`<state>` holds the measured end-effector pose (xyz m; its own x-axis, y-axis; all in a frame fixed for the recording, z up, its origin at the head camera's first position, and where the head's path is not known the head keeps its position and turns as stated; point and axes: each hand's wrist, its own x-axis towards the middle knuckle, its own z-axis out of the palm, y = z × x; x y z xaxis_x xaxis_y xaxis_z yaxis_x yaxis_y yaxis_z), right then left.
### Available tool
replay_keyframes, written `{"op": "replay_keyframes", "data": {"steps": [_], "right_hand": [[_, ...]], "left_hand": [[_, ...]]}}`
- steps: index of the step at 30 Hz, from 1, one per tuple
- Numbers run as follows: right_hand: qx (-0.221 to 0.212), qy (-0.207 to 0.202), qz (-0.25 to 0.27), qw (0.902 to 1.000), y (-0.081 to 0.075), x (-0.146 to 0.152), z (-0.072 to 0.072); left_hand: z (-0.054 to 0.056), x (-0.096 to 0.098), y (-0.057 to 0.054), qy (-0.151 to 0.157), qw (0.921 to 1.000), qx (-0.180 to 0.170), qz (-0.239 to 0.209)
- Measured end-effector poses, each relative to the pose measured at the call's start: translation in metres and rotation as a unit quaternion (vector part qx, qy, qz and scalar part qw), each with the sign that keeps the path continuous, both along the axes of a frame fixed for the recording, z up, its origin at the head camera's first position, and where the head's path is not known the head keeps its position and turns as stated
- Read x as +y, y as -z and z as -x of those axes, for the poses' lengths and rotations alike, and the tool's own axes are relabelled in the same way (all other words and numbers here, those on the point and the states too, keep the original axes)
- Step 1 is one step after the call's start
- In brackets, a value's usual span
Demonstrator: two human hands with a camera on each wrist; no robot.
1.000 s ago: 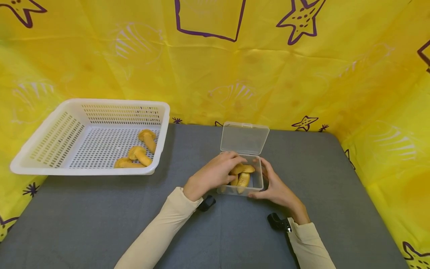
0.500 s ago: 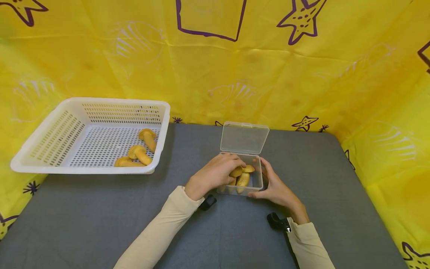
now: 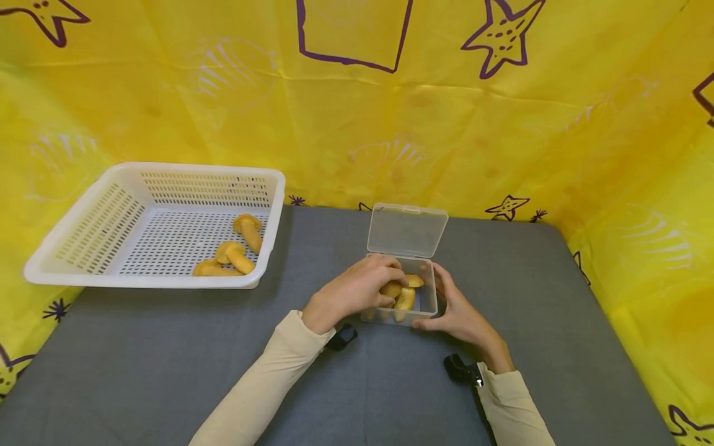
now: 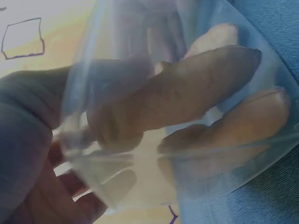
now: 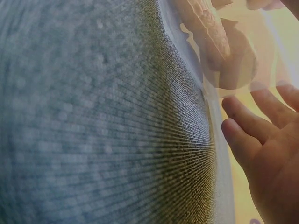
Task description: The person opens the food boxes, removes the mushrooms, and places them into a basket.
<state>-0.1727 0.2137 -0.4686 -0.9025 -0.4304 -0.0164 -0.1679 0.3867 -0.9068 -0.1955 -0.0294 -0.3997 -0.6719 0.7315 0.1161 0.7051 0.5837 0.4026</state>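
Note:
A clear plastic box [image 3: 425, 297] stands on the grey table with its hinged lid [image 3: 407, 230] raised at the back. Inside lie several yellow-brown mushrooms [image 3: 405, 300], also seen through the wall in the left wrist view, where one mushroom [image 4: 177, 93] lies above another. My left hand [image 3: 357, 286] reaches in over the left wall, its fingers bent round a mushroom [image 3: 390, 289] that they partly hide. My right hand [image 3: 458, 313] holds the box from the right, thumb at the front corner and fingers along the side wall. In the right wrist view its fingertips [image 5: 231, 126] are near the wall.
A white perforated basket [image 3: 139, 282] at the left holds several mushrooms [image 3: 235, 255] in its right end. Yellow cloth [image 3: 357, 124] with sea-creature drawings hangs behind the table and along its right side. Dark wrist cameras [image 3: 462, 370] sit below the hands.
The upper mushroom in the box has turned and shifted slightly under my left fingers. My left hand has moved only a little, and my right hand stays at the box.

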Motion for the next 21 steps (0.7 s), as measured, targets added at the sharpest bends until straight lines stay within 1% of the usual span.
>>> {"op": "replay_keyframes", "data": {"steps": [2, 5, 7, 10, 12, 15, 18, 21], "right_hand": [[0.000, 0.001, 0.000, 1.0000, 0.000, 0.000, 0.000], [0.002, 0.001, -0.003, 1.0000, 0.001, 0.000, 0.000], [0.004, 0.002, -0.004, 1.0000, 0.001, 0.000, 0.000], [0.007, 0.001, -0.003, 1.0000, 0.002, 0.000, 0.000], [0.008, 0.001, 0.001, 1.0000, 0.002, 0.001, 0.000], [0.012, -0.001, 0.007, 0.9999, 0.002, 0.001, 0.000], [0.015, -0.002, 0.010, 0.9998, 0.003, 0.002, 0.000], [0.017, -0.004, 0.012, 0.9998, 0.003, 0.001, 0.000]], "left_hand": [[-0.001, -0.002, -0.004, -0.002, 0.9999, 0.000, -0.011], [-0.003, -0.007, -0.011, -0.012, 0.9997, 0.003, -0.019], [-0.004, -0.012, -0.015, -0.021, 0.9995, -0.005, -0.025], [-0.006, -0.019, -0.020, -0.037, 0.9982, -0.030, -0.036], [-0.006, -0.024, -0.021, -0.046, 0.9972, -0.044, -0.041], [-0.006, -0.030, -0.021, -0.059, 0.9959, -0.054, -0.043], [-0.006, -0.034, -0.020, -0.064, 0.9945, -0.065, -0.051], [-0.007, -0.037, -0.020, -0.065, 0.9938, -0.068, -0.059]]}}
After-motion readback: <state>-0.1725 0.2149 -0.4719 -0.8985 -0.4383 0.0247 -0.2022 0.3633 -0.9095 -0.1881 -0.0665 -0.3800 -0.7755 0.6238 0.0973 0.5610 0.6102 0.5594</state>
